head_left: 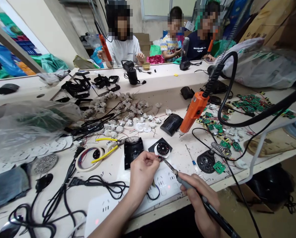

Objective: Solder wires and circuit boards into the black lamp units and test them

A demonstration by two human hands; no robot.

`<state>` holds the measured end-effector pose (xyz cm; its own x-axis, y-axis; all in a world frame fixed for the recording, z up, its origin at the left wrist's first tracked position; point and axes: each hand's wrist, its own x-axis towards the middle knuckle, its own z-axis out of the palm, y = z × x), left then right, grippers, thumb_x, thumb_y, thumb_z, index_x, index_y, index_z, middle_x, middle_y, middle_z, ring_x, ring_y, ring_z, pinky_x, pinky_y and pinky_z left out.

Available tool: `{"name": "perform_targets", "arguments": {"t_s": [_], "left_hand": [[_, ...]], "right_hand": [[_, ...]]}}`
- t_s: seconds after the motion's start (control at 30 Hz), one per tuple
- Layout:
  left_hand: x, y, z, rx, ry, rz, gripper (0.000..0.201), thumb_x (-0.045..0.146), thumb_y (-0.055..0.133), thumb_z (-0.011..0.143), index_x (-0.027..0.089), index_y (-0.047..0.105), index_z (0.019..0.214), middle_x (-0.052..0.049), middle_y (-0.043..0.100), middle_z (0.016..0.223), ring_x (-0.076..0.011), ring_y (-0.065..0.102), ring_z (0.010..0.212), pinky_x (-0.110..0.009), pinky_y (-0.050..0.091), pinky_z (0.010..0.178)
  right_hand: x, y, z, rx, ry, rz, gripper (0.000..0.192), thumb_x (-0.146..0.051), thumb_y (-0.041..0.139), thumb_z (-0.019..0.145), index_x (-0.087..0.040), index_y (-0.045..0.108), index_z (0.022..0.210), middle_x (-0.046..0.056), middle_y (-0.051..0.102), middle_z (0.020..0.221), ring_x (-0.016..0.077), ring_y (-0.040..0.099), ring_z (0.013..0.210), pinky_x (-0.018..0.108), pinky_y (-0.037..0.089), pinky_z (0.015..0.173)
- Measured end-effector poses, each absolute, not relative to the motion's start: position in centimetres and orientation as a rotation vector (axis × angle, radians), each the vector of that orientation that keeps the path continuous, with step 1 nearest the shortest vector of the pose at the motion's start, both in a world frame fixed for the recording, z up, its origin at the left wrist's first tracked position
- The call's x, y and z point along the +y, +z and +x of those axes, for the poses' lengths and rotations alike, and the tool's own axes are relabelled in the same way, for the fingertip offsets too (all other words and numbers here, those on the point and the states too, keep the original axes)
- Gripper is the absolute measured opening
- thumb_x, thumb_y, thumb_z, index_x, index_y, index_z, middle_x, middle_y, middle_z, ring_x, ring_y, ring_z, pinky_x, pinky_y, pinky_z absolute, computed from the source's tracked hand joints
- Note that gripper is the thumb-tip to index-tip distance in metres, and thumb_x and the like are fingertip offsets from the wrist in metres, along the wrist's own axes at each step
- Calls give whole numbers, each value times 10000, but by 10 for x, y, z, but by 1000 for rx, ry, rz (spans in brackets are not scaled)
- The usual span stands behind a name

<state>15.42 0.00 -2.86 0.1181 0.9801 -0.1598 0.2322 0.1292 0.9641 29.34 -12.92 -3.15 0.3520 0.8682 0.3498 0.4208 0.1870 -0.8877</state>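
- Right hand (202, 198): fingers and thumb clamped round the grey-and-black handle of a pencil-shaped soldering iron (184, 181), whose metal tip points away to the left, at the left hand's fingertips.
- Left hand (144, 167): thumb and fingertips drawn together just beyond the iron's tip; what lies between them is too small to tell.
- Under and before both hands: a long white plastic power strip (113, 215) with small red lights glowing.
- Left of the left hand, well apart: a black two-pin plug (75, 181) on a looped black cable.
- Just beyond the left fingertips: a round black disc with a white rim (163, 148), lying on a flat square black plate (153, 147).
- Just left of the left fingers: an open rectangular black plastic housing (131, 153); further left, yellow-handled pliers (105, 154) overlapping a cream ring of tape (77, 161).
- Right of the iron's tip: a round black dish (206, 162), a green circuit board (219, 167) beside it and a coiled metal spring (221, 149) behind.
- Beyond the disc: a curved black plastic shell (171, 124); to its right an orange electric screwdriver (194, 110) hangs tip down.
- Further off, ahead of the left hand: many small off-white parts with thin wires (119, 129).
- Farthest, across the table: a person in a white shirt (124, 53), with two other people to the right.
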Motion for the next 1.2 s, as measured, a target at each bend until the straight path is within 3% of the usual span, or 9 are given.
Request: {"name": "perform_targets", "arguments": {"t_s": [0.53, 1.2], "left_hand": [[-1, -23, 157, 1364, 861, 1318, 70, 259, 605, 658, 195, 611, 629, -47, 724, 819, -186, 688, 728, -282, 521, 693], [-3, -28, 157, 1369, 896, 1357, 78, 239, 606, 663, 203, 569, 605, -53, 708, 837, -204, 690, 770, -301, 526, 708]], "right_hand": [[-130, -28, 289, -1227, 401, -1495, 334, -427, 495, 978, -215, 723, 1098, 56, 695, 828, 168, 656, 632, 251, 558, 534], [-120, -26, 289, -1319, 431, -1402, 263, -274, 495, 983, -261, 682, 1167, 25, 693, 831, 143, 671, 681, 214, 541, 555]]}}
